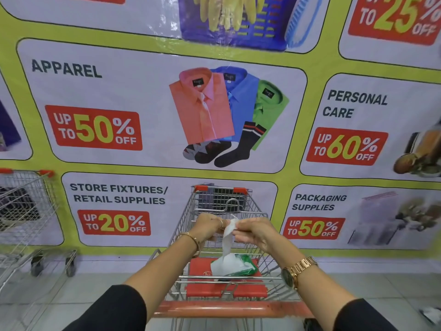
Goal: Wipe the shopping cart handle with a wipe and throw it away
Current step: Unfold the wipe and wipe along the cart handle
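Observation:
A wire shopping cart [257, 218] stands right in front of me, its orange handle [214, 309] running across the bottom of the view. On the cart's red child seat lies a green pack of wipes [245, 267]. A white wipe [228, 237] stretches up out of the pack, held above the cart. My left hand [207, 225] pinches its upper end from the left, and my right hand [253, 231] pinches it from the right. Both hands are well above the handle and touch only the wipe.
A large sale poster [167, 115] covers the wall just beyond the cart. A second wire cart [26, 211] is parked at the left against the wall. Something white and crumpled [432, 315] lies on the tiled floor at the lower right.

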Motion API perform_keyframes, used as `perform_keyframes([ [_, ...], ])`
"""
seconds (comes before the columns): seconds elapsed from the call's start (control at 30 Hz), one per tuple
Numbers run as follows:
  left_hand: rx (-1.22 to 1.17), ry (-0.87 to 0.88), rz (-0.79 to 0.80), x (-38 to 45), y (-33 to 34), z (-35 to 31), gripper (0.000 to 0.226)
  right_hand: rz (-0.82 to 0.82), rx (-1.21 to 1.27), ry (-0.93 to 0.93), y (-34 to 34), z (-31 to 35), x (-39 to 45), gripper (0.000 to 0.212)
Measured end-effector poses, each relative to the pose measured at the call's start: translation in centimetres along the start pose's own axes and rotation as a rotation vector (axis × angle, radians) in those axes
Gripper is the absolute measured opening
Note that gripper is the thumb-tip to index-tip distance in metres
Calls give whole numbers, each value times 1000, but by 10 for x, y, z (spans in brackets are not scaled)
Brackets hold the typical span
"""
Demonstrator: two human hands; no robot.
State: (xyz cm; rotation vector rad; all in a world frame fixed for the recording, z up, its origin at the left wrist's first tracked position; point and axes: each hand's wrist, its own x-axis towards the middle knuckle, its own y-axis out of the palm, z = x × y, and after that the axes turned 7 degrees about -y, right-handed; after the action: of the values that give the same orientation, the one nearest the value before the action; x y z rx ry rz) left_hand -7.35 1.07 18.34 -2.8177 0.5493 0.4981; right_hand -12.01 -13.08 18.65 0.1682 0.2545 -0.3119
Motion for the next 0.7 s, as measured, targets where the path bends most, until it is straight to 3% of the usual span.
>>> perform_keyframes([
  [0.4, -76, 1, -154, -2, 8, -6, 21, -58, -154, -83, -30, 16, -3, 7],
  [0.53, -38, 12, -203, -3, -2, -4, 17, -107, -330, -176, -48, 22, -5, 2],
  [0.7, -215, -14, -221, -15, -21, 3, 20, -211, -443, -288, -70, 30, -12, 19],
])
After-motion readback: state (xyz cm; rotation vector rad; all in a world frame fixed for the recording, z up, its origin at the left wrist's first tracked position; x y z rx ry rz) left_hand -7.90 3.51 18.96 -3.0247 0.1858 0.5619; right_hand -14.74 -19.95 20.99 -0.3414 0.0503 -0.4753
